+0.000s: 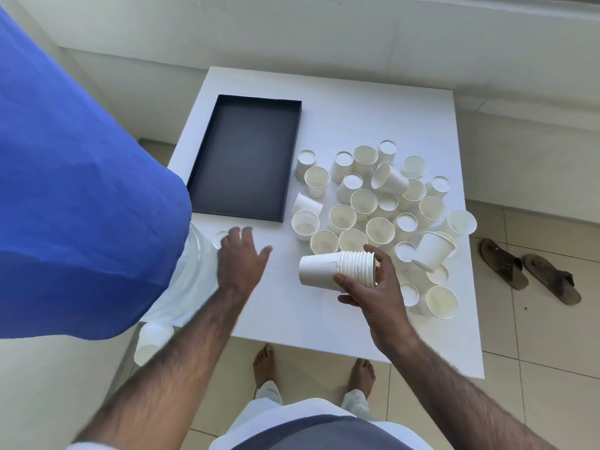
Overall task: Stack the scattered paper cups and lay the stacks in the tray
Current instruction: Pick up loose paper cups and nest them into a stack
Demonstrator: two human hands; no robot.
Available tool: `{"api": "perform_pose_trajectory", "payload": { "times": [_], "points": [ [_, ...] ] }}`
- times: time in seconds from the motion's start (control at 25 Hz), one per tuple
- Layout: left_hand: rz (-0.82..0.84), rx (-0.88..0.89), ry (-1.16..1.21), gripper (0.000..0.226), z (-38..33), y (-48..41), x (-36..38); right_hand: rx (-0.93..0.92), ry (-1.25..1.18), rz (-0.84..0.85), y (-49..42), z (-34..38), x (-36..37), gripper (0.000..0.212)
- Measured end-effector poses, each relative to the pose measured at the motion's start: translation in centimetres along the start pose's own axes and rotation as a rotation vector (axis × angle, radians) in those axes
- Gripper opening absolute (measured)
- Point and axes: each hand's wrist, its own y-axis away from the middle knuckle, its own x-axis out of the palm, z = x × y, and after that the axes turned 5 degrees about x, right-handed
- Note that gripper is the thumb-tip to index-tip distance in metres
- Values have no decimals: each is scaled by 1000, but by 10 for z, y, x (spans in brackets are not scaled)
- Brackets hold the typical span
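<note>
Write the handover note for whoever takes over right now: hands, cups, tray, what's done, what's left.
The right hand grips a nested stack of cups, held sideways over the table.
The left hand is open with fingers spread, at a lone cup near the table's left edge; contact is unclear.
The tray holds no cups.
The loose cups, some upright, some upturned, some tipped, crowd the table right of the tray.
Done: one stack begun.
Left: nest the loose cups and lay all stacks in the tray.
</note>
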Motion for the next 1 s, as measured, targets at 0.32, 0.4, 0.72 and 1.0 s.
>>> {"api": "perform_pose_trajectory", "payload": {
  "times": [0.32, 0.4, 0.72, 1.0],
  "points": [
    [121, 25, -548, 81, 41, -50, 22, 7, 47, -59, 3, -10, -17, 75],
    [180, 27, -630, 72, 39, -50, 21, 5, 49, -62, 2, -9, -18, 75],
    [264, -47, -414, 32, 16, -44, -5, -15, 41, -69, 2, -4, -17, 73],
    [430, -18, 339, 51, 2, 5, -37, -48, 2, -84, 3, 6, -23, 72]
  ]
}}
